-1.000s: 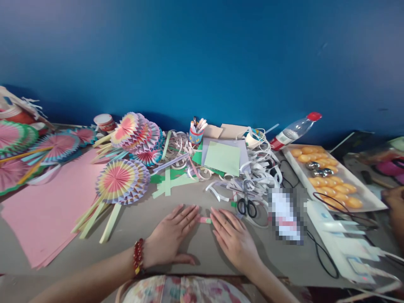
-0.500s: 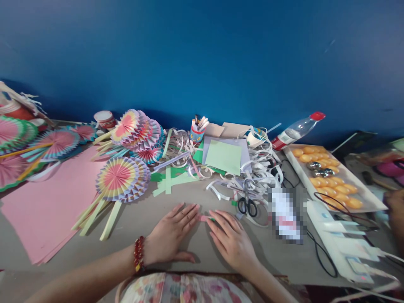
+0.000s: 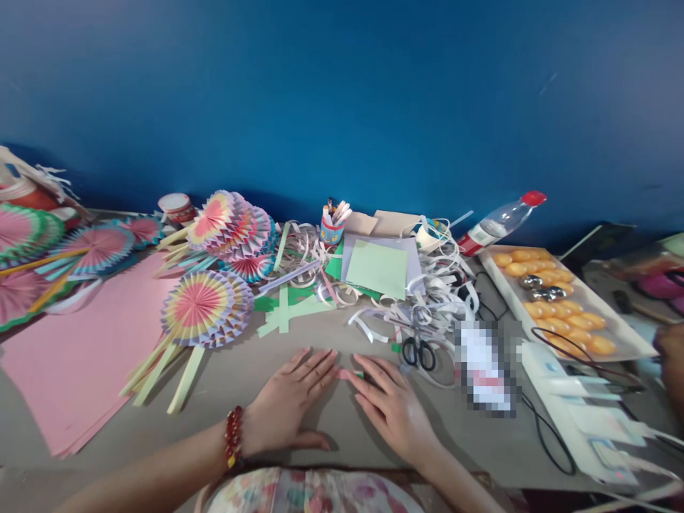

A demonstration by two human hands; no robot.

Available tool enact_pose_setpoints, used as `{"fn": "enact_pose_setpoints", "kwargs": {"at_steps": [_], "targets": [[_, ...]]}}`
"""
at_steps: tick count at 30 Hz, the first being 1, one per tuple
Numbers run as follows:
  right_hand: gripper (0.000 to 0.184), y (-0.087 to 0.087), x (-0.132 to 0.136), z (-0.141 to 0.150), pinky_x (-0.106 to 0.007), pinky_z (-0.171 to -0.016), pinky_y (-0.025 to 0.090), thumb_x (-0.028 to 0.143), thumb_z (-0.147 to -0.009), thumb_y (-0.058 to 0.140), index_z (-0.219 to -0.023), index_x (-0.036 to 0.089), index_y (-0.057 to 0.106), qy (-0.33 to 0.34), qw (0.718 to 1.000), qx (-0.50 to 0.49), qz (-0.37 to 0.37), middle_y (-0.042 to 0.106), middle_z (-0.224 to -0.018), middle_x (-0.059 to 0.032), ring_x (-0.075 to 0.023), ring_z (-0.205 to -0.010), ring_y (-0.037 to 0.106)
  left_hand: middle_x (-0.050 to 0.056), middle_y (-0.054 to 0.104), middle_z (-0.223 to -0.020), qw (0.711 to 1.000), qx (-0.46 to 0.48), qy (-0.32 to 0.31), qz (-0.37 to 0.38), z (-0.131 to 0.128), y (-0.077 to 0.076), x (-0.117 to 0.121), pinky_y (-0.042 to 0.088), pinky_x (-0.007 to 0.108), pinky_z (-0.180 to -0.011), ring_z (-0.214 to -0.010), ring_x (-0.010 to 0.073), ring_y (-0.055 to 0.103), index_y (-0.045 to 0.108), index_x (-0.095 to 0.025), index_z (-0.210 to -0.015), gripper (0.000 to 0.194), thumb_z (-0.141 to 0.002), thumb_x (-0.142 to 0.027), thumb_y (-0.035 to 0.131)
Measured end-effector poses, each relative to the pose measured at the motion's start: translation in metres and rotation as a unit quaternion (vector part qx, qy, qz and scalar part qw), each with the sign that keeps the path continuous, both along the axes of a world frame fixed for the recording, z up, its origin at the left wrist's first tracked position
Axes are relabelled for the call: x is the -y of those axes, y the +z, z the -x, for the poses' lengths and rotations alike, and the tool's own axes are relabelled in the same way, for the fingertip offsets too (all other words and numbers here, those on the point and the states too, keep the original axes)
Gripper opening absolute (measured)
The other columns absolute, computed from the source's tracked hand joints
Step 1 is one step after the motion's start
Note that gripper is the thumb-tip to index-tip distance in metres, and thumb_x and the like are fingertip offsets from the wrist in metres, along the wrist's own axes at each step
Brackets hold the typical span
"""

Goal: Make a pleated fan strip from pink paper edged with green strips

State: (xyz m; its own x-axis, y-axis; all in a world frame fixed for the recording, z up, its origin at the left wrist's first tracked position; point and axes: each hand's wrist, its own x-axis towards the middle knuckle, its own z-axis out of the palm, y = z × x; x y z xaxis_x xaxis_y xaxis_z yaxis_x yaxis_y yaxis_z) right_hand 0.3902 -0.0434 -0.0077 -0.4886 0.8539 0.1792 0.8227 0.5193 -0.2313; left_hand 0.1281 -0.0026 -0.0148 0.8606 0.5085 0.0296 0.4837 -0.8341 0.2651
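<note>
My left hand (image 3: 286, 400) lies flat on the grey table, fingers stretched out and thumb apart. A small pink paper strip (image 3: 342, 373) shows between its fingertips and those of my right hand (image 3: 392, 407). That right hand also rests palm down with its fingers extended, the index fingertip touching the strip. Beside this fingertip a small green piece (image 3: 359, 374) peeks out; how it joins the pink strip is hidden under the fingers. Black-handled scissors (image 3: 419, 352) lie just beyond my right hand. To the left are folded paper fans (image 3: 207, 308) with pale yellow handles.
Pink paper sheets (image 3: 96, 356) cover the left side. Green paper squares (image 3: 377, 268), curled paper strips (image 3: 443, 299) and a pen cup (image 3: 332, 231) stand at the back. On the right are a bottle (image 3: 499, 222), a tray of orange balls (image 3: 630, 340), a power strip (image 3: 566, 413) and another person's hand (image 3: 670, 363).
My right index finger has shifted slightly left along the pink strip, and more of the green piece shows. My left hand stays flat in place. The view has tilted a little.
</note>
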Motion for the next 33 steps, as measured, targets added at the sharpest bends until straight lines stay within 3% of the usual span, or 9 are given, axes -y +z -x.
{"fn": "enact_pose_setpoints", "kwargs": {"at_steps": [10, 15, 17, 19, 22, 25, 27, 29, 33], "targets": [[0.040, -0.009, 0.002, -0.009, -0.043, -0.098, 0.051, 0.020, -0.098, 0.045, -0.135, 0.025, 0.058, -0.001, 1.000, 0.020, -0.010, 0.055, -0.142, -0.0046, -0.0256, -0.133, 0.046, 0.015, 0.015, -0.162, 0.999, 0.007, 0.001, 0.034, -0.002, 0.001, -0.001, 0.004, 0.047, -0.122, -0.149, 0.0296, 0.018, 0.008, -0.014, -0.157, 0.104, -0.084, -0.083, 0.033], [0.038, -0.006, 0.000, -0.009, -0.044, -0.097, 0.051, 0.019, -0.097, 0.045, -0.131, 0.023, 0.061, 0.008, 1.000, 0.012, -0.018, 0.060, -0.137, -0.0064, -0.0254, -0.126, 0.053, 0.015, 0.014, -0.162, 0.991, 0.071, -0.001, 0.116, 0.008, 0.007, -0.008, 0.015, 0.048, -0.123, -0.149, 0.0297, 0.020, 0.001, -0.016, -0.158, 0.105, -0.084, -0.080, 0.040], [0.033, -0.004, -0.004, -0.008, -0.043, -0.096, 0.051, 0.020, -0.097, 0.048, -0.126, 0.023, 0.064, 0.015, 1.000, -0.015, -0.019, 0.064, -0.132, -0.0068, -0.0242, -0.120, 0.057, 0.014, 0.015, -0.162, 0.973, 0.145, 0.043, 0.174, 0.017, 0.010, -0.016, 0.028, 0.043, -0.120, -0.148, 0.0259, 0.024, -0.001, -0.017, -0.158, 0.088, -0.094, -0.070, 0.030], [0.025, -0.001, -0.010, -0.007, -0.042, -0.094, 0.052, 0.023, -0.097, 0.050, -0.114, 0.024, 0.069, 0.006, 0.998, -0.050, -0.022, 0.069, -0.121, -0.0067, -0.0228, -0.112, 0.061, 0.012, 0.024, -0.161, 0.942, 0.221, 0.133, 0.215, 0.026, 0.014, -0.025, 0.041, 0.040, -0.112, -0.144, 0.0223, 0.035, 0.006, -0.020, -0.158, 0.064, -0.104, -0.053, 0.016], [0.018, 0.003, -0.020, -0.001, -0.039, -0.089, 0.053, 0.024, -0.096, 0.053, -0.097, 0.025, 0.071, -0.013, 0.996, -0.085, -0.028, 0.072, -0.107, -0.0059, -0.0212, -0.100, 0.065, 0.009, 0.049, -0.147, 0.914, 0.262, 0.230, 0.208, 0.036, 0.019, -0.033, 0.048, 0.041, -0.106, -0.131, 0.0226, 0.052, 0.035, -0.025, -0.151, 0.049, -0.106, -0.042, 0.022], [0.015, 0.007, -0.028, 0.004, -0.036, -0.084, 0.054, 0.024, -0.094, 0.054, -0.095, 0.024, 0.069, -0.017, 0.995, -0.093, -0.023, 0.070, -0.106, -0.0064, -0.0210, -0.096, 0.065, 0.006, 0.062, -0.134, 0.934, 0.223, 0.220, 0.173, 0.039, 0.023, -0.033, 0.047, 0.039, -0.106, -0.123, 0.0226, 0.058, 0.061, -0.025, -0.128, 0.039, -0.103, -0.043, 0.037], [0.016, 0.008, -0.031, 0.007, -0.036, -0.085, 0.054, 0.022, -0.093, 0.054, -0.101, 0.024, 0.068, -0.012, 0.996, -0.090, -0.018, 0.069, -0.110, -0.0071, -0.0216, -0.098, 0.065, 0.005, 0.063, -0.131, 0.948, 0.189, 0.209, 0.152, 0.040, 0.024, -0.030, 0.048, 0.036, -0.104, -0.120, 0.0208, 0.059, 0.063, -0.026, -0.124, 0.035, -0.102, -0.043, 0.042], [0.024, 0.008, -0.030, 0.009, -0.038, -0.088, 0.053, 0.022, -0.091, 0.056, -0.113, 0.023, 0.065, -0.007, 0.997, -0.079, -0.011, 0.068, -0.116, -0.0081, -0.0229, -0.103, 0.064, 0.007, 0.059, -0.136, 0.961, 0.156, 0.199, 0.114, 0.040, 0.022, -0.027, 0.047, 0.037, -0.105, -0.124, 0.0220, 0.057, 0.059, -0.026, -0.130, 0.039, -0.098, -0.046, 0.049], [0.058, 0.004, -0.023, 0.015, -0.044, -0.096, 0.051, 0.035, -0.083, 0.068, -0.137, 0.021, 0.051, 0.006, 0.999, -0.040, 0.004, 0.062, -0.130, -0.0109, -0.0286, -0.116, 0.058, 0.013, 0.046, -0.148, 0.983, 0.098, 0.146, 0.045, 0.043, 0.013, -0.023, 0.036, 0.049, -0.114, -0.138, 0.0297, 0.040, 0.035, -0.024, -0.150, 0.081, -0.084, -0.058, 0.066]]}}
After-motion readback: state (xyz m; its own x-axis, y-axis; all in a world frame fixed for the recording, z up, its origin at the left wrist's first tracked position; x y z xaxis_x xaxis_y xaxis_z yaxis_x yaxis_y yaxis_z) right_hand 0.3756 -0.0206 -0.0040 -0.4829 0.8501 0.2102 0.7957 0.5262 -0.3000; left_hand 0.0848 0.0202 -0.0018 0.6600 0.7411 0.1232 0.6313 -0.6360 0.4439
